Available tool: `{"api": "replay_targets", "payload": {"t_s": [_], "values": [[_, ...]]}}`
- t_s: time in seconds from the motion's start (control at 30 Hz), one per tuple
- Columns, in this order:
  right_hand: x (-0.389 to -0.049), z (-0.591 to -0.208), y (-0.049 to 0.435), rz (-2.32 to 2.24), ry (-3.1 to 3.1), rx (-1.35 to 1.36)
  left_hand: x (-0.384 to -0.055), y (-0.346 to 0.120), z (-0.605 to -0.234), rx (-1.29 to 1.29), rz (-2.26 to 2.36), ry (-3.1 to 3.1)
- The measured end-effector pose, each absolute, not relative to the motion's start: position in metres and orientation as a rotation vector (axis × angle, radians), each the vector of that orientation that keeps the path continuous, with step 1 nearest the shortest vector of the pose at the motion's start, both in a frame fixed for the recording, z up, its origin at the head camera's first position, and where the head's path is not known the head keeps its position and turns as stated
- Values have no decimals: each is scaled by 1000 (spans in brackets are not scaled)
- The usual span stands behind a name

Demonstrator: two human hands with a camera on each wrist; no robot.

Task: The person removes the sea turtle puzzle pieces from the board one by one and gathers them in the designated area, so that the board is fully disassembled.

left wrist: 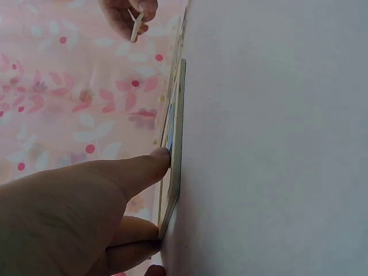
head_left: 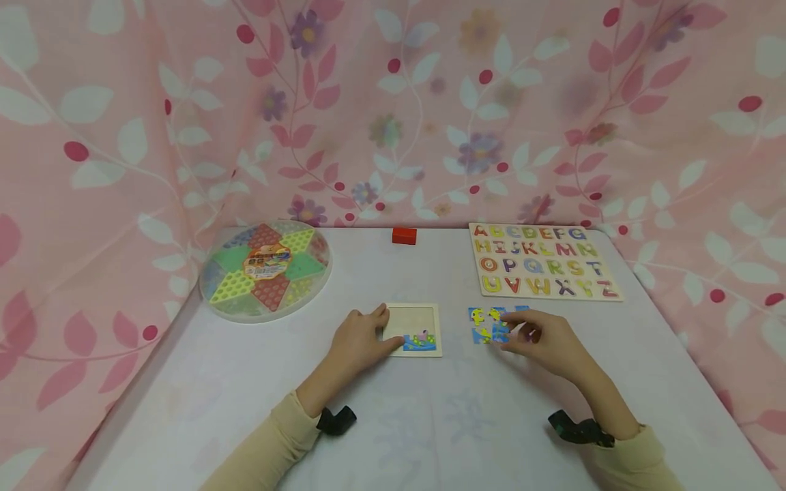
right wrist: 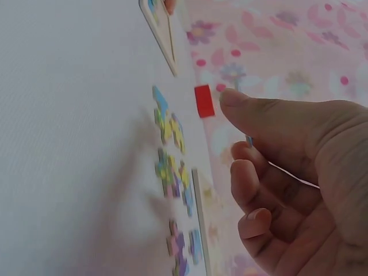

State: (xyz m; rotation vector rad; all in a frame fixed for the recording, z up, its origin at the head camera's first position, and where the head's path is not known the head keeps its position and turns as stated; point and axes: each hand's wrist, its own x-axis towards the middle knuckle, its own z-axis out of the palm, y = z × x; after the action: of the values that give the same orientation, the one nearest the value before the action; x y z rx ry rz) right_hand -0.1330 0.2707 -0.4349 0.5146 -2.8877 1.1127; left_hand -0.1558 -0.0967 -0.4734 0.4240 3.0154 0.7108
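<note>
A small square wooden puzzle tray (head_left: 410, 319) lies mid-table, with blue, green and pink puzzle pieces (head_left: 420, 342) fitted along its lower right. My left hand (head_left: 361, 341) grips the tray's left side; in the left wrist view the thumb (left wrist: 144, 172) reaches over the border while other fingers touch the outer edge. Held above the table, a thin puzzle piece (left wrist: 137, 27) is pinched between thumb and finger of my right hand (head_left: 548, 342). Its printed face cannot be made out. Several loose puzzle pieces (head_left: 478, 316), blue and yellow, lie beneath and left of that hand, which partly hides them.
At the back left lies a round Chinese checkers board (head_left: 265, 269) under a clear cover. A red block (head_left: 404, 236) sits at the table's back edge. The wooden alphabet board (head_left: 546, 267) lies behind the loose pieces. Patterned pink cloth (head_left: 381, 123) hangs around the table.
</note>
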Motion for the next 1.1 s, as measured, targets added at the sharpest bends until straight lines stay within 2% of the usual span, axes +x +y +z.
{"api": "replay_targets", "payload": {"t_s": [0.2, 0.33, 0.67, 1.1], "values": [[-119, -440, 285, 1108, -2964, 467, -159, -98, -473, 394, 705, 2991], [-115, -448, 280, 1150, -2999, 530, -159, -97, -473, 367, 725, 2968], [-120, -470, 265, 1251, -3011, 547, -156, -99, -470, 361, 758, 2951], [-120, -473, 263, 1244, -3026, 581, -156, -98, -468, 369, 756, 2953]]}}
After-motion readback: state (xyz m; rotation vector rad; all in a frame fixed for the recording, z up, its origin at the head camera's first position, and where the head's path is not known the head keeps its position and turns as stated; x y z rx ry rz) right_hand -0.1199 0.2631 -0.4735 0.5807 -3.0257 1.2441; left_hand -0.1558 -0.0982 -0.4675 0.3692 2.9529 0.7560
